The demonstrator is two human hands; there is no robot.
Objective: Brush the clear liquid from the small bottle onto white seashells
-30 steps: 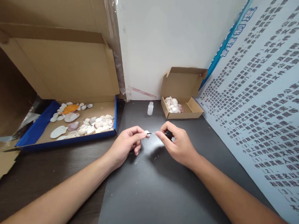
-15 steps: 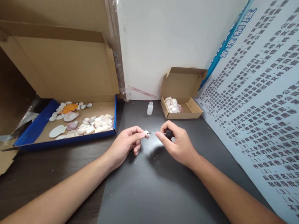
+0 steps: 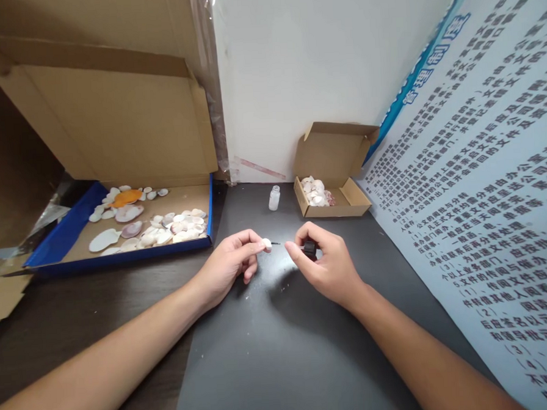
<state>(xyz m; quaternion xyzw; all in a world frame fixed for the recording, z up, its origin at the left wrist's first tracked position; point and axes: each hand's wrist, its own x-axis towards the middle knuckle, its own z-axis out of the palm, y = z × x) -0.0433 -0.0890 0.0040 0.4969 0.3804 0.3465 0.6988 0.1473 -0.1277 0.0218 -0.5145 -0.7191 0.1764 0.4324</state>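
Between thumb and forefinger, my left hand point(image 3: 233, 260) pinches a small white seashell point(image 3: 267, 244) above the dark mat. My right hand point(image 3: 321, 257) grips a thin brush by its black cap point(image 3: 309, 248). The brush's dark tip point(image 3: 276, 243) points left, beside the shell's right edge; whether it touches the shell I cannot tell. Behind the hands, an uncapped small glass bottle point(image 3: 274, 199) stands upright with whitish contents.
At left, an open blue-edged cardboard box point(image 3: 120, 257) holds many shells and an orange piece point(image 3: 127, 198). A smaller open carton point(image 3: 335, 211) with shells stands back right. A white panel point(image 3: 267, 77) rises behind, and a printed board point(image 3: 485, 218) leans along the right.
The brush tip has shifted slightly right relative to the shell, and the shell's face shows more. Both hands stay almost in place.
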